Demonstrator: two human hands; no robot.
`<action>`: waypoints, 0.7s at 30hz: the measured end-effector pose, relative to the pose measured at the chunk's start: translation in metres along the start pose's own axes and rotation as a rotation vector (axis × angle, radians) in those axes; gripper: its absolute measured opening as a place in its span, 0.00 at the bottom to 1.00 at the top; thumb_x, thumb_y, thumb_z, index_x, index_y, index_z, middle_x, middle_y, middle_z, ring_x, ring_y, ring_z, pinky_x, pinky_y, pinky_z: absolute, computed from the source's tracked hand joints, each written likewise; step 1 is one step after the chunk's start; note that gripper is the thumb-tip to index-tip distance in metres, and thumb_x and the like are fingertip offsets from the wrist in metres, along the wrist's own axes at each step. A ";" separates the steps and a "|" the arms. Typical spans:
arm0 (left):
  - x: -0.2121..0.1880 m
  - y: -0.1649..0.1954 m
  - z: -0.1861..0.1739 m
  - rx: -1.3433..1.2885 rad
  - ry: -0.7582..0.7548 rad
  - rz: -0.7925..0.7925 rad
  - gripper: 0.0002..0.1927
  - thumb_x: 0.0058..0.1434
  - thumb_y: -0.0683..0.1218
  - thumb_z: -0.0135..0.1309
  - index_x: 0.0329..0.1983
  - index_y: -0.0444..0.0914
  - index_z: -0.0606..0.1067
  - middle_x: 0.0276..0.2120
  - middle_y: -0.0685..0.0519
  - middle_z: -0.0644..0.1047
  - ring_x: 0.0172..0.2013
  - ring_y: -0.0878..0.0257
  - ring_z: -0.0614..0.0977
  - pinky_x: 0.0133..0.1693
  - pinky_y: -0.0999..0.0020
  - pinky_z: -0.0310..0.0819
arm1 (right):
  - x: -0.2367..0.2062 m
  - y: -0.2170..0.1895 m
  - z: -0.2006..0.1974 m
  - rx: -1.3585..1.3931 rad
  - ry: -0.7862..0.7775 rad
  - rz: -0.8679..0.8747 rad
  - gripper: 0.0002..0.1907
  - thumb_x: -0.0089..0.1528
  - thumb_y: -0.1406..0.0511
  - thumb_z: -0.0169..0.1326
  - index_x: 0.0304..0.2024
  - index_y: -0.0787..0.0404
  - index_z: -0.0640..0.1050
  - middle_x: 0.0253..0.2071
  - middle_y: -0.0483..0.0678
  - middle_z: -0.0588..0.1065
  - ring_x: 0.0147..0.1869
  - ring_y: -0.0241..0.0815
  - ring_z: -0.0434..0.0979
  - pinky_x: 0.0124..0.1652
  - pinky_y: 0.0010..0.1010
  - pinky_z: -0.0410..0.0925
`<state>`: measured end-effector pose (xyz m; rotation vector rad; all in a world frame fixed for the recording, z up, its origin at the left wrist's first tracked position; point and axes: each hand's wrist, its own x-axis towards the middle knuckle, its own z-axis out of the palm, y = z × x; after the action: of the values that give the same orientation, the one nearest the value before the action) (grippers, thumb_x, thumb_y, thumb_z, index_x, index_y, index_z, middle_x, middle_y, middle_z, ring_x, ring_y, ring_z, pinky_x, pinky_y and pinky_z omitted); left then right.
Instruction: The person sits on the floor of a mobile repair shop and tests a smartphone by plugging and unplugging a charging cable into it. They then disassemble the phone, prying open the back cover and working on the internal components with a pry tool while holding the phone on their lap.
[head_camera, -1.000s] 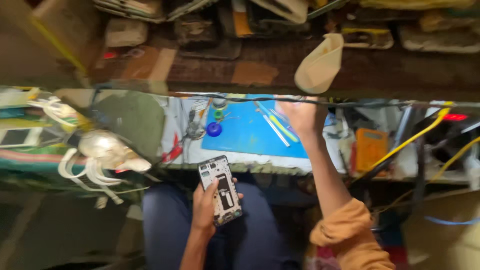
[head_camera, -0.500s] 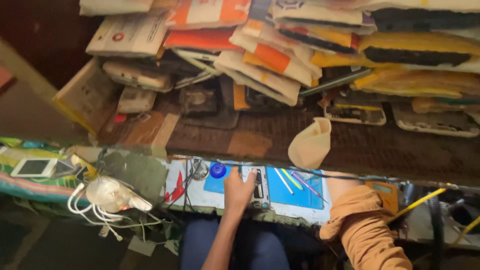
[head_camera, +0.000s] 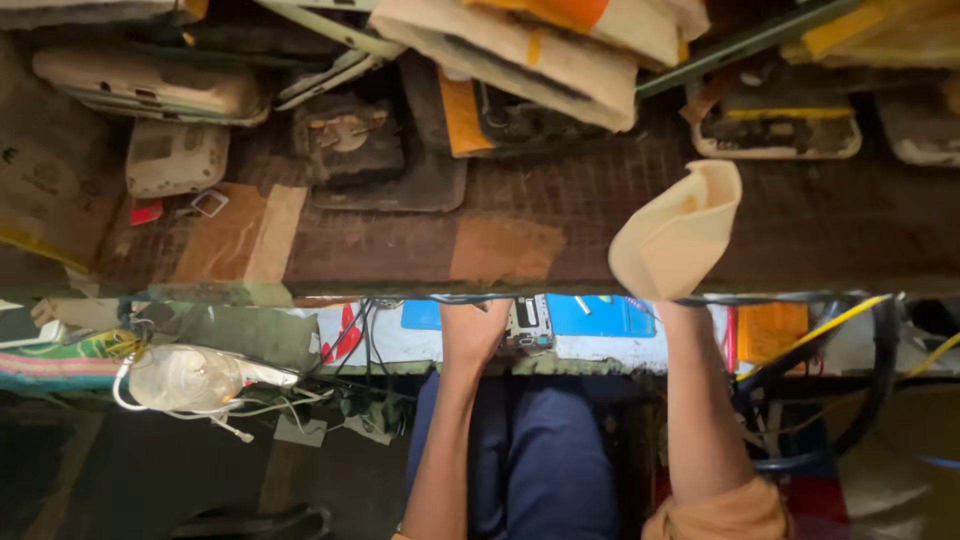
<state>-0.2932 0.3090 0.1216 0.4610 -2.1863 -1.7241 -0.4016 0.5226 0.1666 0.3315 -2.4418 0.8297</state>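
My left hand (head_camera: 473, 328) lies on the blue work mat (head_camera: 600, 315), its fingertips hidden under the edge of the brown shelf (head_camera: 500, 245). An opened phone (head_camera: 530, 322) lies flat on the mat, right against that hand. Only my right forearm (head_camera: 695, 400) shows; it reaches up past the mat. My right hand is hidden behind the shelf edge and a cream cone-shaped shade (head_camera: 672, 238).
Old phones and worn device shells (head_camera: 150, 85) crowd the shelf, with stacked cartons (head_camera: 560, 40) above. A clear plastic item wrapped in white cable (head_camera: 185, 378) lies at the left. Yellow cables (head_camera: 830, 325) and an orange box (head_camera: 770, 330) sit at the right. My blue-trousered lap (head_camera: 540, 450) is below.
The view has tilted up toward the shelf. My left hand carried the phone from my lap onto the mat. My right hand has slipped out of sight behind the shelf edge.
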 end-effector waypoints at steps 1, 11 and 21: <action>0.001 -0.002 0.000 0.046 -0.001 -0.006 0.11 0.61 0.44 0.62 0.39 0.30 0.79 0.30 0.42 0.82 0.32 0.52 0.79 0.36 0.61 0.74 | -0.018 -0.006 -0.003 -0.023 -0.037 -0.066 0.15 0.59 0.64 0.58 0.47 0.63 0.78 0.47 0.59 0.78 0.53 0.58 0.77 0.51 0.48 0.70; -0.020 -0.012 -0.015 0.086 0.154 0.599 0.15 0.62 0.34 0.53 0.52 0.34 0.78 0.53 0.44 0.81 0.58 0.47 0.82 0.70 0.50 0.63 | -0.054 -0.023 -0.014 -0.175 -0.302 -0.280 0.15 0.60 0.71 0.49 0.48 0.64 0.79 0.39 0.62 0.79 0.46 0.66 0.79 0.46 0.55 0.70; -0.021 -0.012 -0.057 0.277 -0.379 0.625 0.24 0.50 0.51 0.69 0.50 0.40 0.81 0.66 0.39 0.67 0.69 0.38 0.62 0.67 0.47 0.58 | -0.096 -0.076 -0.025 0.838 -0.106 0.140 0.11 0.73 0.75 0.49 0.57 0.72 0.69 0.47 0.51 0.75 0.50 0.37 0.79 0.44 0.28 0.77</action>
<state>-0.2486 0.2660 0.1211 -0.4937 -2.4664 -1.2403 -0.2824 0.4848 0.1667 0.5092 -2.0986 1.9194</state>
